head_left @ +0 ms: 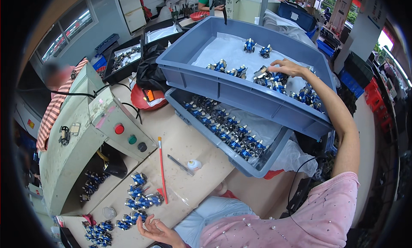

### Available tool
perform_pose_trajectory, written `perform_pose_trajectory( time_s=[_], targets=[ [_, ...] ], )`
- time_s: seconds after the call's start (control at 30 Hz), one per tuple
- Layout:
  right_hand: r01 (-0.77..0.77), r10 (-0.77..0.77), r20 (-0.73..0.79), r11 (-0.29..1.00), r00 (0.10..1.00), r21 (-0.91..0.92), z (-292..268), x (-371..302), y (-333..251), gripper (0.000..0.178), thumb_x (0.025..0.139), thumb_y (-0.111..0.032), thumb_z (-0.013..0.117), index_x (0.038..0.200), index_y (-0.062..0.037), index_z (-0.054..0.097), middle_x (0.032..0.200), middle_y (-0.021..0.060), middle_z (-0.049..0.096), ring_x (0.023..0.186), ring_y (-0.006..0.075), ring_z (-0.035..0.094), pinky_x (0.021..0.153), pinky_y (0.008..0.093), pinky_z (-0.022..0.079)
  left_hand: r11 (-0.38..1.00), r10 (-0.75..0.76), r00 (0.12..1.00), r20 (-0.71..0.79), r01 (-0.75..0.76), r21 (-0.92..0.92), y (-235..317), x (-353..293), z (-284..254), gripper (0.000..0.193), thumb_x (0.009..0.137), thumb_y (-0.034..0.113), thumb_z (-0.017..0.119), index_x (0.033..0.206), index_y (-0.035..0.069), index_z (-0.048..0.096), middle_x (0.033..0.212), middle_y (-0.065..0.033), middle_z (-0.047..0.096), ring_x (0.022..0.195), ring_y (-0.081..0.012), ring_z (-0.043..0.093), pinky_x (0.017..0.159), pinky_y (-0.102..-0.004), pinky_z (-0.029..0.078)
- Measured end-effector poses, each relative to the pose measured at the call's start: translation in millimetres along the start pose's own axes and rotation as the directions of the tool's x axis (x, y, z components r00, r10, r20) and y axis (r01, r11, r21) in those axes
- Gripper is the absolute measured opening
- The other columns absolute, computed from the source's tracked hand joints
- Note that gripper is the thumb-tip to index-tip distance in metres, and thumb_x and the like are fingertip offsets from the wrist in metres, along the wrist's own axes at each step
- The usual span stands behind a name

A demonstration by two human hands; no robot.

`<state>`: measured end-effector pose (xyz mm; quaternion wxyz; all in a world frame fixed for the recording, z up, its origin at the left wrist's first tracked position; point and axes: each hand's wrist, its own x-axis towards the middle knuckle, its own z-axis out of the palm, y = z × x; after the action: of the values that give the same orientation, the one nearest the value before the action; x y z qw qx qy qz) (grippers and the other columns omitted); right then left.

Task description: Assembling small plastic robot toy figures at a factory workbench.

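Note:
My right hand [286,69] reaches over the near wall of the upper grey-blue plastic bin [257,87], its fingers closed on a small toy vehicle [260,71] with a beige part showing. Right below it, blue, black and cream toy vehicles [277,83] crowd along that wall, and a few more stand on the white liner. Low in the view, my left hand [159,231] is held palm up with its fingers apart and nothing in them. Close to its fingertips, several like toy vehicles [131,219] stand in clusters on the worktable [189,141].
A lower bin [253,168] holds rows of toy vehicles. On the table lie a red-handled brush [161,171], a pen-like tool [180,165] and a small white bottle [194,164]. At left stands a pale machine [107,115] with buttons. A red bowl [146,103] sits behind.

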<state>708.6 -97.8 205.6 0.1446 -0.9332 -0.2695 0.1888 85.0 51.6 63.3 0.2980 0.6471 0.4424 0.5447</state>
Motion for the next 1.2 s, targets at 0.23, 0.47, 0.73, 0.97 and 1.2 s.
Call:
perform_pose_trajectory(
  time_s=[0.23, 0.47, 0.73, 0.97, 1.2],
  targets=[
    [-0.029, -0.017, -0.142, 0.949, 0.99, -0.315, 32.5, 7.5, -17.4, 0.12, 0.055, -0.097, 0.036, 0.136, -0.0086, 0.047, 0.131, 0.0318, 0.042, 0.13, 0.0479, 0.032, 0.1, 0.063, 0.028, 0.997, -0.008, 1.0, 0.001, 0.008, -0.081, 0.6, 18.2, 11.5, 0.055, 0.081, -0.01, 0.04, 0.134, -0.001, 0.027, 0.133, -0.0128, 0.039, 0.098, -0.0182, 0.05, 0.074, -0.0264, 0.041],
    [-0.315, 0.31, -0.058, 0.923, 0.949, -0.221, 28.1, -14.5, -55.0, 0.122, 0.051, -0.094, 0.046, 0.137, -0.0064, 0.045, 0.133, 0.0299, 0.039, 0.122, 0.0517, 0.041, 0.075, 0.0617, 0.05, 0.998, 0.022, 0.999, -0.034, -0.024, -0.062, -2.6, 23.6, 15.4, 0.056, 0.08, -0.011, 0.04, 0.134, -0.002, 0.028, 0.134, -0.0133, 0.039, 0.097, -0.0182, 0.05, 0.074, -0.0267, 0.042],
    [-0.245, 0.24, -0.072, 0.967, 0.968, -0.072, 34.2, 0.8, -33.9, 0.111, 0.061, -0.085, 0.051, 0.125, 0.0053, 0.053, 0.137, 0.0388, 0.03, 0.128, 0.0583, 0.024, 0.072, 0.067, 0.048, 0.999, -0.008, 1.0, -0.02, 0.007, -0.051, -16.0, 17.7, 16.8, 0.056, 0.081, -0.009, 0.041, 0.135, -0.001, 0.027, 0.136, -0.0175, 0.035, 0.095, -0.0207, 0.053, 0.076, -0.0283, 0.041],
    [-0.112, 0.051, -0.296, 0.975, 0.954, -0.194, 51.6, 22.0, -24.5, 0.096, 0.064, -0.085, 0.05, 0.096, 0.0035, 0.068, 0.109, 0.0301, 0.055, 0.119, 0.039, 0.041, 0.1, 0.0609, 0.017, 0.996, 0.012, 1.0, -0.021, -0.014, -0.088, -9.5, 28.4, 22.0, 0.056, 0.081, -0.011, 0.042, 0.134, 0.0, 0.027, 0.136, -0.0175, 0.033, 0.094, -0.021, 0.055, 0.075, -0.0281, 0.042],
    [0.008, -0.074, -0.374, 0.984, 0.925, -0.176, 57.1, 22.4, -7.3, 0.081, 0.069, -0.078, 0.054, 0.072, 0.0016, 0.069, 0.101, 0.0245, 0.056, 0.114, 0.0325, 0.043, 0.1, 0.0572, 0.016, 0.996, 0.01, 0.998, -0.056, -0.014, -0.086, -16.9, 26.9, 18.8, 0.055, 0.082, -0.01, 0.043, 0.133, 0.0, 0.028, 0.136, -0.0178, 0.033, 0.093, -0.0204, 0.055, 0.074, -0.027, 0.042]
  ],
)
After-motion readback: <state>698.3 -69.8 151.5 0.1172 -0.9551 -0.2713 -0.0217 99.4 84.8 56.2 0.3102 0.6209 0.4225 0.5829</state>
